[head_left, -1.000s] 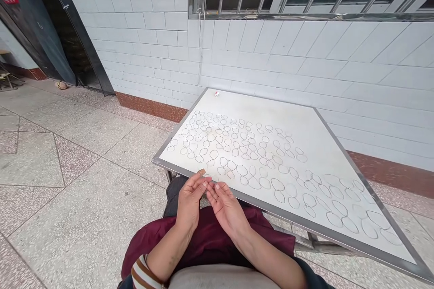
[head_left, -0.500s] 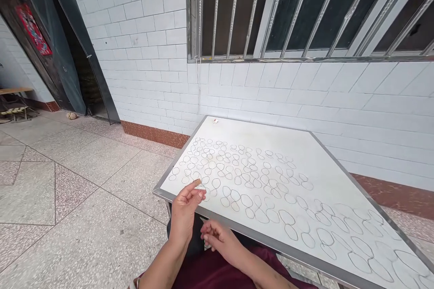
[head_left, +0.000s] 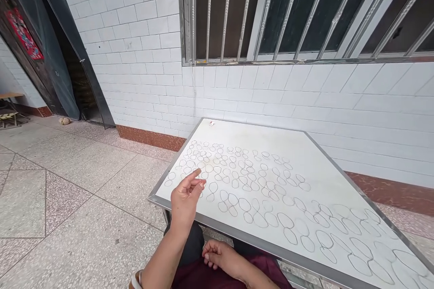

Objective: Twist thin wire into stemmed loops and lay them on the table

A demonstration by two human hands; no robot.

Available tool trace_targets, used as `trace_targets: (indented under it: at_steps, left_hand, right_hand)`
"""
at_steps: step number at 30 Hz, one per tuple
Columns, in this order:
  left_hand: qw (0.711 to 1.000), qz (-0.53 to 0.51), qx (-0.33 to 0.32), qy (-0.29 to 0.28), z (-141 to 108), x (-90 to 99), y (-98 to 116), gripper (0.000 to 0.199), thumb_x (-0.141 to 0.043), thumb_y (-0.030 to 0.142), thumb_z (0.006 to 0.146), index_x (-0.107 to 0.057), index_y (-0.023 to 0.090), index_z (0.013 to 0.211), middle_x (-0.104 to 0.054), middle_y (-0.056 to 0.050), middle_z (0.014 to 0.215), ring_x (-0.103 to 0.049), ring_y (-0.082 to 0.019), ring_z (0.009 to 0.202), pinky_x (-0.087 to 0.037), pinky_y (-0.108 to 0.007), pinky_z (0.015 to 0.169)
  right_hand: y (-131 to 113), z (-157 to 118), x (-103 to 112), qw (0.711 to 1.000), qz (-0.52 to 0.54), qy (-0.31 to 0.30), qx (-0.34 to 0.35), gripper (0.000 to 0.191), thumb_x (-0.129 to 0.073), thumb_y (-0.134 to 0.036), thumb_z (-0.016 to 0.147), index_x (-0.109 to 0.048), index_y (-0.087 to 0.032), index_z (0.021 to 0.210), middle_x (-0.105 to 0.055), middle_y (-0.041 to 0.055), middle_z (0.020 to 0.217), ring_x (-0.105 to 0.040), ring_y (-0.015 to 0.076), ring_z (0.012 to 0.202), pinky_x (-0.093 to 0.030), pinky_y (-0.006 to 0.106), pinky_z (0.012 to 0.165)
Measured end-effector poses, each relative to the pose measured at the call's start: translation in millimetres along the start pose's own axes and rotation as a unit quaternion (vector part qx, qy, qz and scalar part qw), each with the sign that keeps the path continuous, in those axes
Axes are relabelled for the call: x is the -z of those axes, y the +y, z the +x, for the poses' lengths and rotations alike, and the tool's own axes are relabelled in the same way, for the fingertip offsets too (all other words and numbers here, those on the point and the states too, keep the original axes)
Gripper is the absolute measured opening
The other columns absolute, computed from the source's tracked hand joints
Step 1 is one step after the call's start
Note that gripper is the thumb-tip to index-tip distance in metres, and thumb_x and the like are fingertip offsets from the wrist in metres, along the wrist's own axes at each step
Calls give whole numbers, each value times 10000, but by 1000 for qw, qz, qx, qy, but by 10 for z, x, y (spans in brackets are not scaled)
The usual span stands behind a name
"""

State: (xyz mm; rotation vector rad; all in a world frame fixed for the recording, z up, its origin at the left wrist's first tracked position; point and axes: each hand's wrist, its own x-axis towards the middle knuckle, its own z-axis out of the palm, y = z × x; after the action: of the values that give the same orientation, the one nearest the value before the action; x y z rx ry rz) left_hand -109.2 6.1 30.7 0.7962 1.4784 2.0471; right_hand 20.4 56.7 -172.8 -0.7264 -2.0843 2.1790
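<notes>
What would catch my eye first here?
Probably the white table, its top strewn with thin dark loops, many paired like figure eights. Over its near left corner hovers the left hand, fingers raised; the right hand rests low, by the lap. Behind, a barred window fills the upper right.

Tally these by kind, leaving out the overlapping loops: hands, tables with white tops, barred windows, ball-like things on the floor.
Hands: 2 (left hand, right hand)
White-topped table: 1
Barred window: 1
Ball-like thing: 1
Total: 5
</notes>
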Motion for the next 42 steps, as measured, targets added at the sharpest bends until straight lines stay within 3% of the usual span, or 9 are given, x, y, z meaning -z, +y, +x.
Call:
trace_targets:
  at_steps: [6, 10, 13, 18, 24, 29, 35, 39, 42]
  left_hand:
    - [989, -108, 79, -56, -45, 53, -44, 363, -738, 237, 775, -699, 187, 1132, -717, -45, 873, -614, -112, 826, -456, -216, 794]
    - [936, -254, 210, -127, -131, 73, -134, 389, -770, 143, 735, -702, 165, 1118, -691, -34, 850, -590, -58, 702, -474, -185, 730]
    - [914, -280, 249, -156, -230, 65, -205, 395, -760, 113, 741, -692, 158, 1128, -677, -27, 818, -584, -52, 656, -484, -180, 677]
    - [903, -284, 277, -167, -378, -2, -310, 362, -763, 87, 725, -704, 133, 1079, -687, -35, 797, -604, -65, 659, -504, -187, 684]
    - [863, -302, 365, -177, -551, -127, -481, 330, -730, 59, 743, -703, 114, 1068, -679, -40, 804, -597, -50, 673, -483, -144, 647]
    - [844, -301, 410, -171, -692, -186, -539, 318, -726, 31, 720, -704, 114, 1027, -658, -35, 797, -597, -56, 693, -481, -139, 641]
    - [845, -282, 426, -159, -723, -200, -553, 262, -700, 14, 736, -705, 119, 976, -645, -31, 795, -592, -53, 685, -477, -124, 618]
    - [852, -266, 425, -153, -728, -173, -573, 243, -695, 38, 757, -704, 136, 979, -668, -41, 871, -588, -45, 672, -477, -120, 619]
    - [867, -229, 410, -167, -756, -137, -564, 237, -666, 181, 835, -685, 159, 1070, -685, -81, 1007, -638, -117, 821, -525, -226, 737]
  right_hand:
    - [5, 5, 10, 1000, 28, -3, 0, 329, -687, -469, 688, -576, -175, 784, -606, -3, 693, -542, 112, 606, -406, 245, 584]
    - [-87, -55, 15, 999, 48, 5, 20, 386, -702, -525, 710, -601, -165, 808, -621, 12, 722, -545, 117, 623, -410, 249, 585]
    - [-286, -214, 47, 994, 89, 30, 60, 395, -654, -554, 782, -618, -174, 883, -641, 26, 798, -564, 125, 675, -435, 261, 629]
    - [-817, -569, 216, 948, 211, 158, 180, 312, -565, -485, 901, -633, -235, 1075, -613, 31, 905, -540, 126, 715, -426, 246, 608]
    - [-1140, -748, 457, 939, 131, 213, 237, 373, -553, -413, 919, -566, -306, 1276, -559, 40, 1161, -497, 90, 688, -468, 269, 710]
    - [-1108, -795, 496, 939, 94, 219, 249, 251, -577, -377, 899, -642, -263, 1113, -594, 31, 1039, -504, 101, 697, -477, 247, 653]
    - [-1113, -867, 562, 929, 6, 232, 287, 224, -508, -329, 941, -687, -246, 1049, -594, 31, 938, -571, 107, 685, -481, 221, 548]
    - [-1158, -933, 591, 912, -130, 250, 299, 287, -438, -270, 970, -678, -259, 1126, -641, 36, 913, -606, 115, 673, -527, 259, 618]
    - [-1188, -960, 571, 884, -220, 298, 285, 278, -458, -246, 966, -697, -244, 1109, -670, 40, 853, -632, 145, 745, -529, 292, 722]
